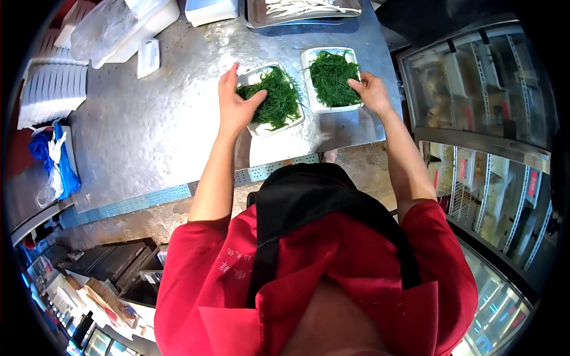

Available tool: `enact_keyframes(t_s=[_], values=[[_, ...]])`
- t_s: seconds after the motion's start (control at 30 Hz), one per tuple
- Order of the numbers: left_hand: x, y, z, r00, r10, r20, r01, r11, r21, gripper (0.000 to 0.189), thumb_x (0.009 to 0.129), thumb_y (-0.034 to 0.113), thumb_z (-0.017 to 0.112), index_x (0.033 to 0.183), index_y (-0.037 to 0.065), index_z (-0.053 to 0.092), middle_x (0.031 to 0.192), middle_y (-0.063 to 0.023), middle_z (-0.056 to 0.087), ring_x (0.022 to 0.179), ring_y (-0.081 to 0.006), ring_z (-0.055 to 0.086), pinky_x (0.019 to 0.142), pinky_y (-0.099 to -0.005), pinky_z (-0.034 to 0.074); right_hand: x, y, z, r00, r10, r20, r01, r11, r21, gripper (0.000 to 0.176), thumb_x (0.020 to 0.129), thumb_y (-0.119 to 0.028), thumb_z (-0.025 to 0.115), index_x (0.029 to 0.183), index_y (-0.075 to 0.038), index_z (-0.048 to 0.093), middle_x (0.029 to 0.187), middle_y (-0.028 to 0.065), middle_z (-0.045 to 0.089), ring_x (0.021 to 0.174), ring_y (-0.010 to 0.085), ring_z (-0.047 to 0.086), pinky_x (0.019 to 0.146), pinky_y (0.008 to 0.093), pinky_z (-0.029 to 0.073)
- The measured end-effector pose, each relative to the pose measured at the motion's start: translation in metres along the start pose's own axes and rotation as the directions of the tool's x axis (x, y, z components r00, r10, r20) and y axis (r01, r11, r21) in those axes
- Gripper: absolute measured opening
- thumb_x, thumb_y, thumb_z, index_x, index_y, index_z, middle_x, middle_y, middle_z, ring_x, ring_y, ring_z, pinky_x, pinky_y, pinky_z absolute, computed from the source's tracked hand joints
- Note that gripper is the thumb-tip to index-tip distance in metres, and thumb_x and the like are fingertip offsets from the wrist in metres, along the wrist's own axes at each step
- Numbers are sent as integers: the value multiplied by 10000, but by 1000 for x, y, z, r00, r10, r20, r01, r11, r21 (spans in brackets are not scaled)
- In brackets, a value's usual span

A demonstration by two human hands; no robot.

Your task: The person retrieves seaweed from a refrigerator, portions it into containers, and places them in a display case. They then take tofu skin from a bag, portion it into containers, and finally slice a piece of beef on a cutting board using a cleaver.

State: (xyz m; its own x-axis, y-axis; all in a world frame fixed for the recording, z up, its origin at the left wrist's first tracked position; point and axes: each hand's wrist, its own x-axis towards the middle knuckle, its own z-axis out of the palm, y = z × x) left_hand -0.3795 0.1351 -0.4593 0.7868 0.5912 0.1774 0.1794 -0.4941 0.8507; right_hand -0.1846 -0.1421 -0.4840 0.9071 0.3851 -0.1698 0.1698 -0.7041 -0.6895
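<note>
Two white rectangular trays of shredded dark green seaweed-like strands rest on the metal table. My left hand (pixel 236 107) is at the left tray (pixel 261 133), fingers spread and thumb over the left heap of green strands (pixel 278 101). That tray sits tilted, and some strands hang past its right rim. At the right tray (pixel 319 108), my right hand (pixel 371 92) pinches the right edge, its thumb on the rim beside the second green heap (pixel 332 77). The fingers under that edge are partly hidden.
A metal pan (pixel 258 18) of pale enoki-like strands lies at the back of the table (pixel 148 130). Stacked white trays (pixel 56 89), a plastic-wrapped container (pixel 110 32) and blue bags (pixel 68 169) are at left. A glass-door fridge (pixel 475 83) stands at right.
</note>
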Motion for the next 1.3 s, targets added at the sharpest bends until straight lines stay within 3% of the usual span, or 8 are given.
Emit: enact_keyframes(t_s=[0.07, 0.17, 0.4, 0.5, 0.63, 0.97, 1.13, 1.3], values=[[-13, 10, -21, 957, -267, 112, 289, 849, -442, 773, 723, 51, 708, 1400, 85, 337, 1323, -180, 420, 1176, -262, 461, 970, -365, 404, 3, 3, -1, 995, 20, 101, -19, 1000, -12, 320, 792, -259, 713, 906, 28, 626, 728, 117, 635, 643, 203, 588, 612, 324, 455], [-24, -11, -25, 786, -596, 164, 598, 668, -443, 555, 823, 81, 646, 1323, -1, 419, 1076, -118, 588, 855, -144, 582, 725, -244, 470, -1, 3, 2, 987, 19, 159, -66, 952, 298, 281, 821, -199, 690, 906, 57, 613, 759, 82, 645, 652, 130, 551, 591, 276, 438], [-21, -9, 0, 797, -563, 219, 601, 705, -376, 237, 797, 49, 691, 1011, -40, 643, 683, 7, 599, 531, -43, 482, 485, -178, 379, -36, -56, -8, 976, 7, 219, -116, 864, 490, 233, 872, -139, 628, 982, 63, 593, 771, 46, 622, 667, 83, 528, 576, 248, 428], [-27, -5, 11, 801, -521, 294, 571, 519, -636, 277, 838, 39, 625, 1097, -7, 536, 825, -31, 603, 684, -89, 547, 607, -218, 454, -39, -75, 19, 942, -132, 307, -80, 803, 591, 209, 870, -153, 632, 951, 36, 597, 761, 54, 625, 663, 89, 532, 589, 247, 434], [-33, -2, 9, 727, -265, 634, 630, -109, -769, 394, 941, 268, 496, 1238, 50, 357, 1187, -113, 504, 1086, -212, 534, 892, -362, 498, -41, -75, 60, 968, -141, 210, 65, 941, 334, 245, 813, -221, 700, 896, -4, 622, 703, 81, 616, 613, 117, 527, 587, 282, 438], [-48, 30, 40, 778, -235, 583, 626, 205, -752, 662, 764, -80, 603, 1330, 48, 284, 1161, -131, 556, 1029, -216, 580, 902, -365, 495, -82, -48, 24, 990, -20, 136, -39, 905, 423, 313, 784, -203, 738, 984, 12, 631, 631, 27, 572, 574, 82, 492, 530, 258, 408], [-53, 83, 69, 743, -64, 666, 661, 222, -717, 660, 732, -91, 569, 1331, 24, 316, 1140, -127, 576, 1005, -206, 592, 888, -353, 493, -128, -17, -23, 989, 5, -150, 87, 792, 604, 522, 768, -218, 759, 1191, 7, 550, 907, 27, 559, 790, 93, 527, 665, 231, 446], [-69, 136, 110, 637, 54, 769, 736, 254, -628, 596, 737, -63, 541, 1304, 17, 374, 1137, -117, 565, 999, -206, 576, 879, -349, 488, -238, 46, -71, 835, 451, -316, -23, 602, 798, 341, 875, -183, 632, 1153, -6, 545, 921, 32, 575, 807, 97, 532, 693, 235, 445]])
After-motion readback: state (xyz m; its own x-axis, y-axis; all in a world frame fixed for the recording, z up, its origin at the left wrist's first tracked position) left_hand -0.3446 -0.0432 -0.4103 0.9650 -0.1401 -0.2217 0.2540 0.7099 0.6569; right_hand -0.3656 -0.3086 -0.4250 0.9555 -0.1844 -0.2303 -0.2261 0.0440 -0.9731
